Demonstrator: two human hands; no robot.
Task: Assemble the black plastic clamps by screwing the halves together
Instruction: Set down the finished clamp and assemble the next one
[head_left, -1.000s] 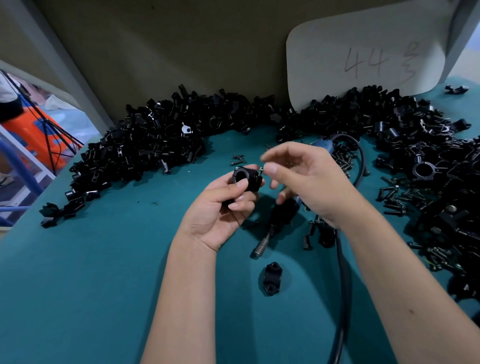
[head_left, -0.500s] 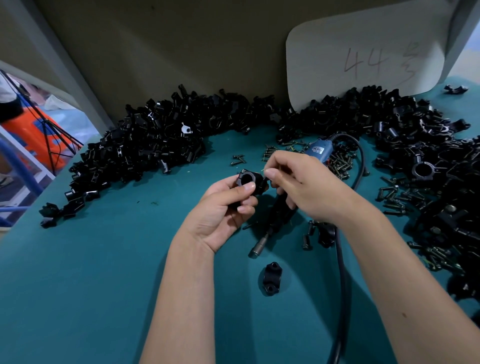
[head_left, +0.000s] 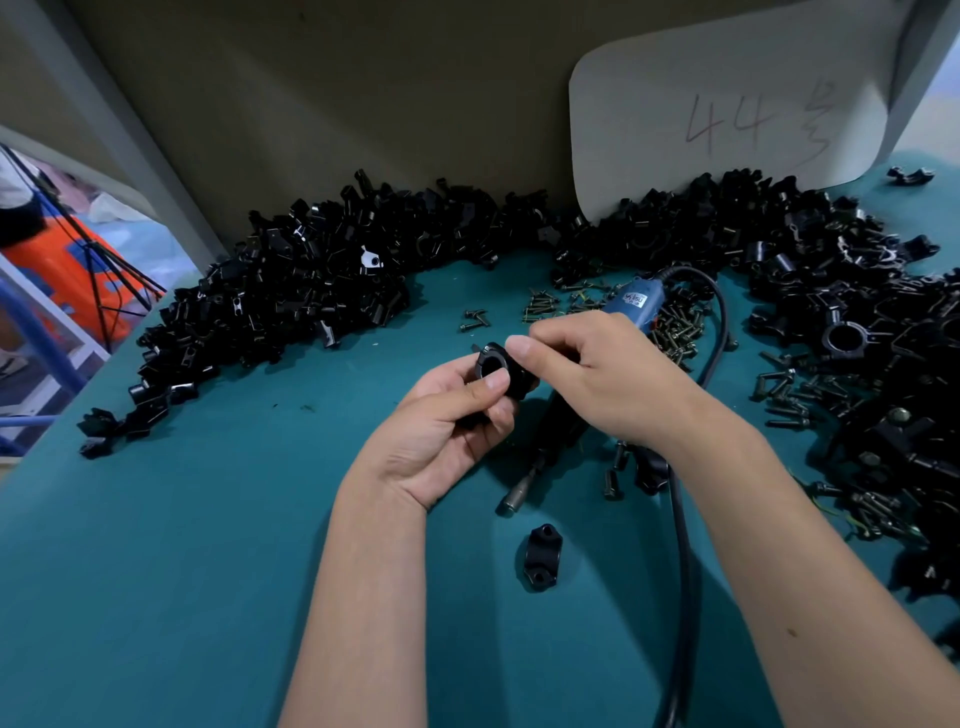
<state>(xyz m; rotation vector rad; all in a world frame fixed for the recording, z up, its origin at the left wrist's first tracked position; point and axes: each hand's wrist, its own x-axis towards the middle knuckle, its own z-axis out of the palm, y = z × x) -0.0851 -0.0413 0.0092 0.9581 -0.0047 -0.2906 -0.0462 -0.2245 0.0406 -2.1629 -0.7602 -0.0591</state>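
The black clamp (head_left: 497, 367) sat just above the blue screwdriver (head_left: 587, 384) lying on the green table (head_left: 182, 571). The left hand (head_left: 441, 426) gripped it. The right hand (head_left: 597, 379) pinched its right side.

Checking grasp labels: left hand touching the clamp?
Touching. Head view: left hand grips the clamp, thumb pressed on its front face.
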